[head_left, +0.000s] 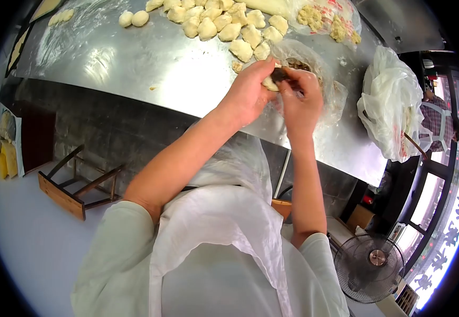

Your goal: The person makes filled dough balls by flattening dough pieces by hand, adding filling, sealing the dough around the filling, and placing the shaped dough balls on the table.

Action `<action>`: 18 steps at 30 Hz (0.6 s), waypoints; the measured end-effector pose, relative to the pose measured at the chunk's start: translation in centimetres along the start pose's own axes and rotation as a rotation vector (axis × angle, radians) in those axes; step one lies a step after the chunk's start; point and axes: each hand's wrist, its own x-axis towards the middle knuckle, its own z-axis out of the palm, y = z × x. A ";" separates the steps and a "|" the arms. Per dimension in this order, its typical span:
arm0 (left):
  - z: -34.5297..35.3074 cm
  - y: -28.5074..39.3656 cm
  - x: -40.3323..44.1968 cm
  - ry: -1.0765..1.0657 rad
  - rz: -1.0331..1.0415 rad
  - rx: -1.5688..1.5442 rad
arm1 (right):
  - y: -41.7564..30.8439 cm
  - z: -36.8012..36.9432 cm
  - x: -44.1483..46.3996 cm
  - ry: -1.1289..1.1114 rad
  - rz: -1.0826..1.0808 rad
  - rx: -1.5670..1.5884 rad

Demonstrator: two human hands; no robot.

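Note:
My left hand (246,95) is closed around a piece of pale dough (270,84) above the front edge of the metal table. A dark lump of filling (279,75) sits against the dough. The fingertips of my right hand (302,100) pinch that dark filling from the other side, so both hands meet at the dough. Just beyond them lies an open clear plastic bag (334,100) with brown, crumbly filling (298,64) inside, partly hidden by my right hand. Many flattened dough pieces (221,22) cluster on the table past my hands.
On the metal table (118,68) are two round dough balls (133,19), a long dough roll (265,6) and yellowish crumbly lumps (310,18) on plastic. White plastic bags (390,100) hang at the right end. A wooden stool (62,194), a fan (369,269) and another person (436,124) are around.

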 end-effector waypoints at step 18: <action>-2.8 0.0 -3.5 -0.064 0.023 0.118 | -2.8 -1.9 -1.1 -0.280 0.087 -0.019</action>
